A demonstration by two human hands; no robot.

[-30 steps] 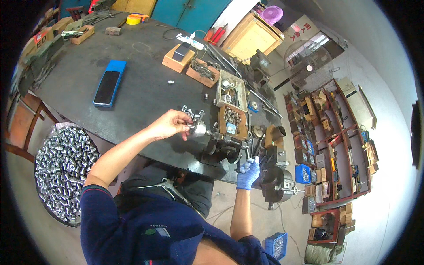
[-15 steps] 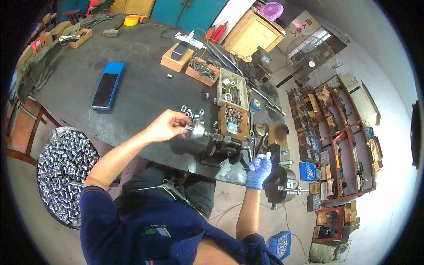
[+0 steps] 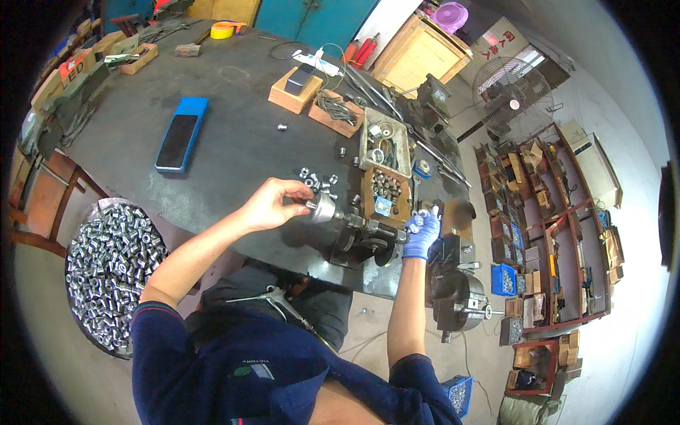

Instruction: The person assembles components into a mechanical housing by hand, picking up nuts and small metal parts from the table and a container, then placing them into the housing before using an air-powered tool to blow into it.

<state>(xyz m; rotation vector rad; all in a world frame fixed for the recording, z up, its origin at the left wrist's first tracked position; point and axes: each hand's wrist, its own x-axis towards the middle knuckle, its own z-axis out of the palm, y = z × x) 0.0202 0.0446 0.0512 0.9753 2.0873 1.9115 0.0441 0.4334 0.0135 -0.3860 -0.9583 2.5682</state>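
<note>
My bare left hand (image 3: 273,205) pinches a thin metal rod end (image 3: 310,205) that sticks out of a silver, cone-like metal piece (image 3: 324,207). That piece sits at the left end of a dark bench-mounted spindle device (image 3: 365,237) with round wheels, at the table's near edge. My right hand (image 3: 421,235), in a blue glove, is closed at the device's right end; what its fingers hold is hidden. Several small metal fittings (image 3: 319,180) lie just beyond the left hand. A wooden box of small metal parts (image 3: 386,188) stands behind the device.
A large round container (image 3: 117,276) heaped with metal fittings stands at left. On the dark table (image 3: 234,134) lie a blue-cased phone-like object (image 3: 179,138), a grey tray (image 3: 386,138) and a wooden box of wire pieces (image 3: 336,113). A vise (image 3: 457,294) is beside my right arm.
My right hand has moved up and away from me beside the device. My left hand keeps its pinch at the rod end. The whole view has shifted slightly.
</note>
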